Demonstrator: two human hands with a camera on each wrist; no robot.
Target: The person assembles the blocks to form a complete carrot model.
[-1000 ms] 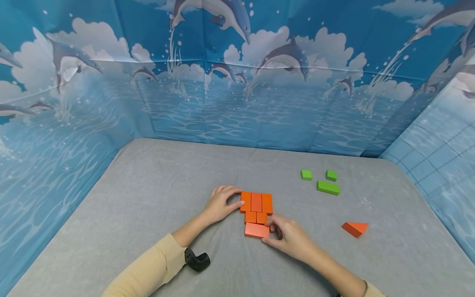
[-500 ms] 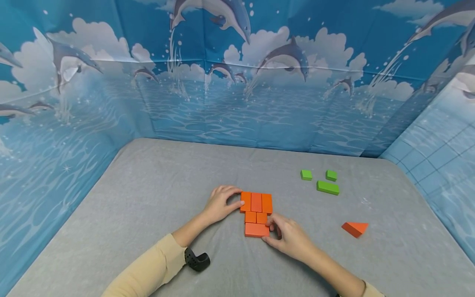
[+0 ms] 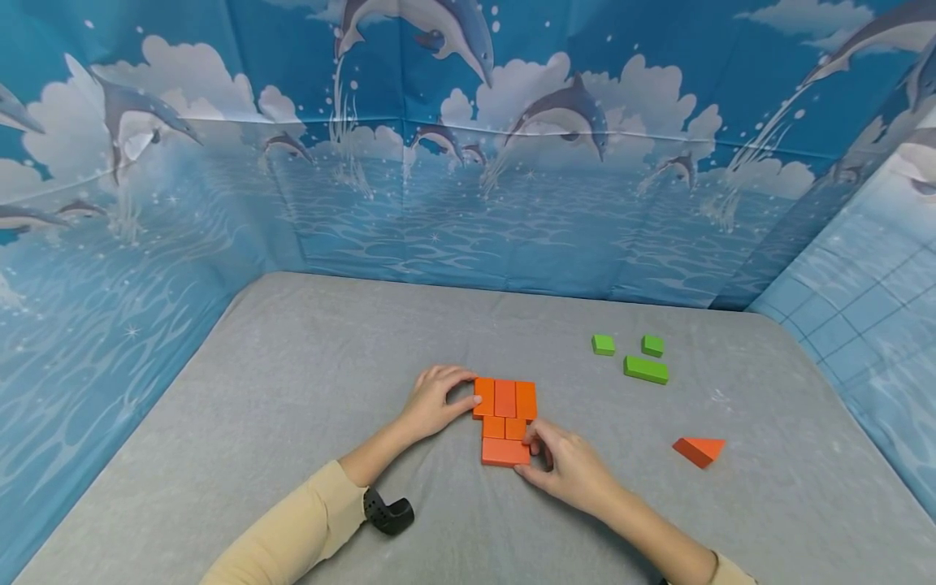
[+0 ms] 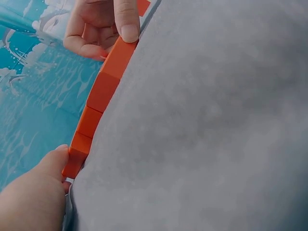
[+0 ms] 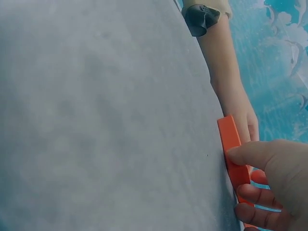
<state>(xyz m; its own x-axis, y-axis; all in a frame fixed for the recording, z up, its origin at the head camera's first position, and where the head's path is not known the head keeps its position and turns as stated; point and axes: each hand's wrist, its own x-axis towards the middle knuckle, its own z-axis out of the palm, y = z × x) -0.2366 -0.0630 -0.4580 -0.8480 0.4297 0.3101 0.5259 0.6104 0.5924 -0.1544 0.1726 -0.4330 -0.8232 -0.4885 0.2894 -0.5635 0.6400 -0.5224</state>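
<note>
Several orange blocks lie flat together at the middle of the table: three side by side at the back, two small blocks (image 3: 504,428) in front of them, and one wide orange block (image 3: 503,452) nearest the person. My right hand (image 3: 574,467) pinches the right end of that wide block between thumb and index finger; the right wrist view shows the thumb on its front face. On the other side, my left hand (image 3: 436,404) holds the leftmost back block (image 3: 484,394), with the thumb at its left side and the fingertips by its far corner.
At the back right lie two small green blocks (image 3: 603,344) and a longer green block (image 3: 647,370). An orange triangular block (image 3: 700,451) sits farther right. Grey cloth covers the table (image 3: 329,349), and a dolphin-printed curtain (image 3: 453,219) rises behind it.
The wide front block looked paler and slightly tilted a second ago; now it lies flat against the two small blocks. Both hands have stayed almost still.
</note>
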